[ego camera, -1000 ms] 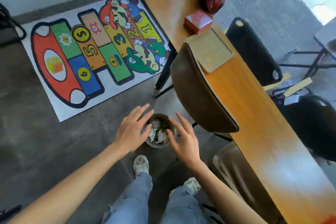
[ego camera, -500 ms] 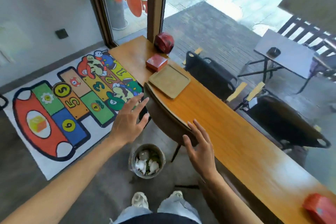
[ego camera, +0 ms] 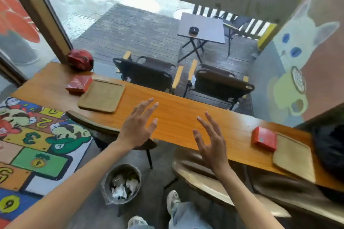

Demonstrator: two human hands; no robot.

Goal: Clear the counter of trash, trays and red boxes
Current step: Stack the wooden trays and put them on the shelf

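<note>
Orange wood forms the counter (ego camera: pixel 176 117), over which the left hand (ego camera: pixel 136 126) and right hand (ego camera: pixel 212 147) are held, fingers spread, empty. At each counter end a red box (ego camera: pixel 79 84) (ego camera: pixel 264 138) is set touching a tray (ego camera: pixel 101 95) (ego camera: pixel 294 156).

The long wooden desk (ego camera: pixel 176 117) runs in front of me from ten o'clock to four o'clock. Towards ten o'clock a red box (ego camera: pixel 79 84) lies on it, touching a tan tray (ego camera: pixel 101 95) just to its right. Farther off, at the desk's far corner, sits a rounded red thing (ego camera: pixel 80 59). Towards three o'clock a second red box (ego camera: pixel 264 137) lies against a second tray (ego camera: pixel 294 156). On the floor (ego camera: pixel 89 169) at six o'clock stands a bin (ego camera: pixel 122 184) of crumpled paper, with a bright game mat (ego camera: pixel 37 145) at nine o'clock.
</note>
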